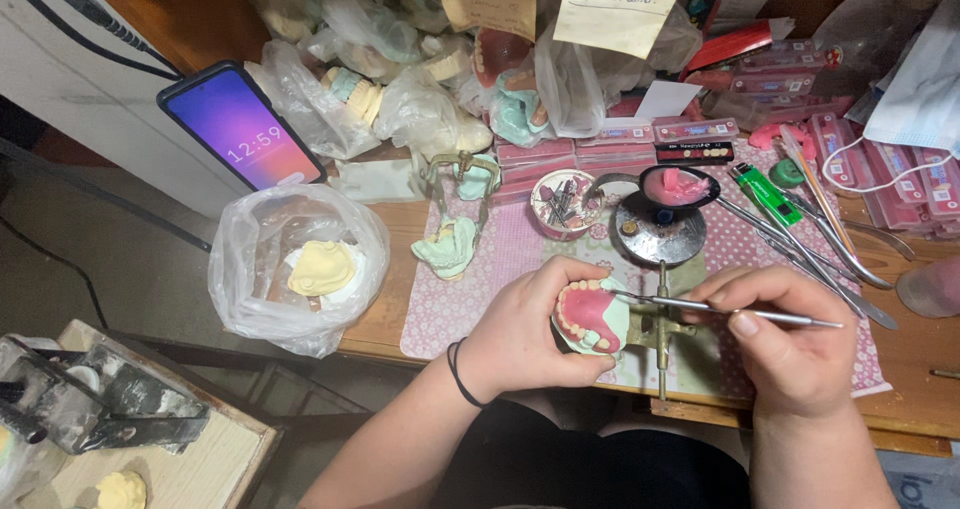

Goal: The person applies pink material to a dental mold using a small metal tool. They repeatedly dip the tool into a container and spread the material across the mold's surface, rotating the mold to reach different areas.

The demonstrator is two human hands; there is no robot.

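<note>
Denture model [590, 316]: glossy pink wax on matt pale plaster. Carving tool [745, 313]: smooth polished metal. Mat [520, 244]: pink patterned cloth. Bench [915, 354]: bare wood. Bag [250, 259]: clear crinkled plastic.

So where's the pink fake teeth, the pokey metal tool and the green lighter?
Pink denture [588, 314], head view, on its pink gum.
Metal tool [690, 306], head view, mid shaft.
Green lighter [768, 195], head view, green body.

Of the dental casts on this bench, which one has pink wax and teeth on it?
The cast held in the left hand. The cast in the clear bag is plain yellow, and the one on the metal frame is plain green.
</note>
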